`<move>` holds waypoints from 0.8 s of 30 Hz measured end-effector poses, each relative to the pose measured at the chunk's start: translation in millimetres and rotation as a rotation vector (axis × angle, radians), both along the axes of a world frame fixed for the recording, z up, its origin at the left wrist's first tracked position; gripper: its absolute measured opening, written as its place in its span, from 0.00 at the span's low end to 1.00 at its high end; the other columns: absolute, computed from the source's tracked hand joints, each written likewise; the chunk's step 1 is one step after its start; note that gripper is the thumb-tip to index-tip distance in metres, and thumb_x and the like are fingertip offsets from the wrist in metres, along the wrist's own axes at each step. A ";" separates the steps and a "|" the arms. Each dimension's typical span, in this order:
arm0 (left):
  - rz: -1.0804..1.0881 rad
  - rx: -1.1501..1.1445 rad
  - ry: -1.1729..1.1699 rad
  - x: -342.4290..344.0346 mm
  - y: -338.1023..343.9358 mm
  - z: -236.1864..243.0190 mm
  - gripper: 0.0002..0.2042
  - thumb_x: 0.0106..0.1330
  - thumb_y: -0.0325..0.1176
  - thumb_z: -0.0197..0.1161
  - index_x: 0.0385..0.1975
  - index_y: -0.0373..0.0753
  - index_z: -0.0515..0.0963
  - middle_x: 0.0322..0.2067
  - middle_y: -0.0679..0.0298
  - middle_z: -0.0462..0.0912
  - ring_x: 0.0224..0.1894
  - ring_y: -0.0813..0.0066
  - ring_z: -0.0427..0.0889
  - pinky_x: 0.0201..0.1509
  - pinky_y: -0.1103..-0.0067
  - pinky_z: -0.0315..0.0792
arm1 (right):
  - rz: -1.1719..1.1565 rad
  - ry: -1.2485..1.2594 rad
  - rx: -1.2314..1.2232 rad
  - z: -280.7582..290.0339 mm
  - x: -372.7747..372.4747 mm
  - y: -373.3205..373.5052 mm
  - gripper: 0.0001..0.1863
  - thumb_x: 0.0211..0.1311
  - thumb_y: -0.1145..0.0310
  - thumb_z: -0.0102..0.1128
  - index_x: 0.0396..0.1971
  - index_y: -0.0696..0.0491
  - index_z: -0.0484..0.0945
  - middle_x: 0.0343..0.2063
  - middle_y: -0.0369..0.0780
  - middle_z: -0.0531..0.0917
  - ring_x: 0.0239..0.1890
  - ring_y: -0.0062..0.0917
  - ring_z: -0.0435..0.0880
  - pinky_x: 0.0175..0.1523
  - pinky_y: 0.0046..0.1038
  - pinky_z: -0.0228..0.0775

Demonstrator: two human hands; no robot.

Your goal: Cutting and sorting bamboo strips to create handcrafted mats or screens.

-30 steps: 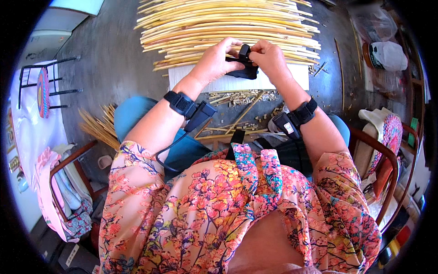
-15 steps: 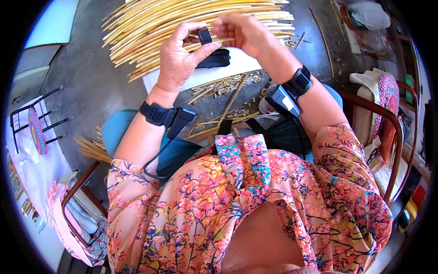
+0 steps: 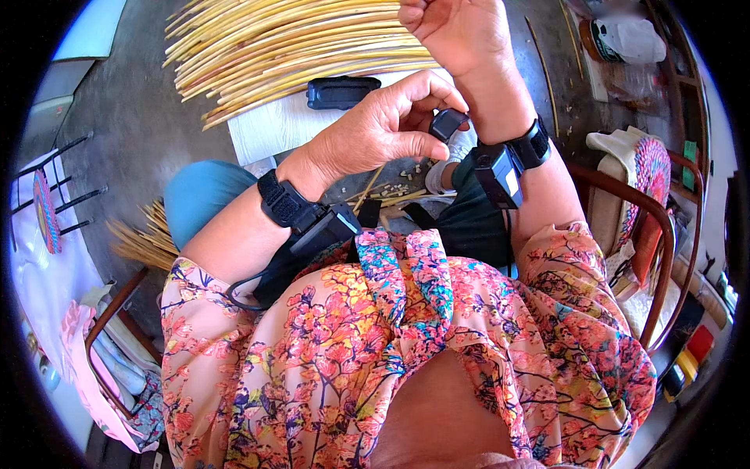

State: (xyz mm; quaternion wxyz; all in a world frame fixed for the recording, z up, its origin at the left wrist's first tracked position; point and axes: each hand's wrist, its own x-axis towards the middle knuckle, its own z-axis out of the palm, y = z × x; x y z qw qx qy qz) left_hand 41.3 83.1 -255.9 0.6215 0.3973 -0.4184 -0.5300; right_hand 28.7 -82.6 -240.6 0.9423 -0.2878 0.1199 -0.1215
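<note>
My left hand pinches a small black block-shaped device between thumb and fingers, close beside my right wrist. Up at the top edge, my right hand is raised palm towards me, fingers loosely curled with nothing visible in them; part of it is cut off. Black straps with box-shaped units circle both wrists: a left unit and a right unit. Beyond my left hand, a black shallow tray-like case lies on a white board.
Long yellowish sticks lie in a wide pile at the far side, partly over the board. Short cut pieces litter the floor by my feet. A curved wooden chair arm stands at right; a black rack is at left.
My left hand has moved right and nearer with the black device, up to the right wrist. My right hand has risen towards the top edge and turned palm up.
</note>
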 end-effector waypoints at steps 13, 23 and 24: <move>-0.027 -0.052 0.024 -17.7 -3.3 -3.0 0.19 0.56 0.28 0.64 0.48 0.38 0.69 0.45 0.65 0.71 0.51 0.77 0.70 0.58 0.78 0.64 | -0.092 0.057 -0.099 -8.0 2.5 -2.2 0.16 0.63 0.57 0.48 0.32 0.55 0.74 0.24 0.35 0.78 0.24 0.17 0.73 0.30 0.18 0.65; 0.038 -0.031 -0.103 -21.5 -2.7 -1.0 0.18 0.63 0.32 0.56 0.51 0.36 0.66 0.46 0.64 0.70 0.51 0.77 0.70 0.58 0.79 0.63 | -0.156 0.082 -0.251 1.0 6.0 3.4 0.07 0.62 0.67 0.48 0.28 0.53 0.72 0.21 0.33 0.75 0.22 0.15 0.71 0.28 0.16 0.62; 0.033 -0.032 -0.105 -21.2 -2.1 -2.2 0.18 0.63 0.32 0.56 0.51 0.36 0.66 0.46 0.64 0.70 0.51 0.77 0.70 0.58 0.79 0.63 | -0.176 0.103 -0.267 1.9 6.1 4.5 0.06 0.61 0.68 0.49 0.27 0.53 0.72 0.20 0.33 0.75 0.21 0.15 0.71 0.28 0.16 0.62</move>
